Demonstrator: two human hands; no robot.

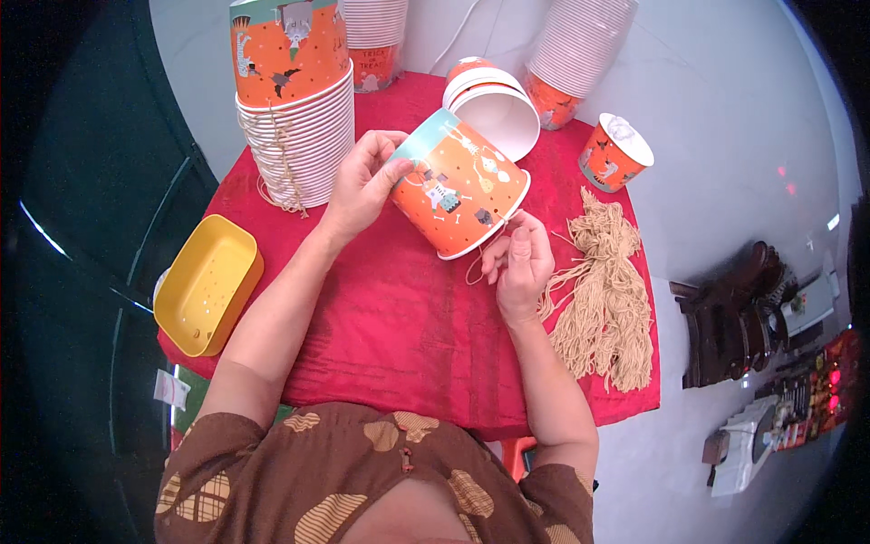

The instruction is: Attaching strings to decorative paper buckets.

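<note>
Flanking the held cup are stacked cups and tan yarn.

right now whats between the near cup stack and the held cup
The left hand, its grip on the cup near the narrow end, as the head view shows.

"What's the tilted bucket made of?"
"It looks like smooth, coated paper."
"And the twine bundle to its right?"
"Rough, matt, stringy fibre."
"The yellow tub left of the bucket?"
"Smooth plastic, by the look of it."
"And the tablecloth beneath the bucket?"
"Creased red cloth, softly shiny."
</note>
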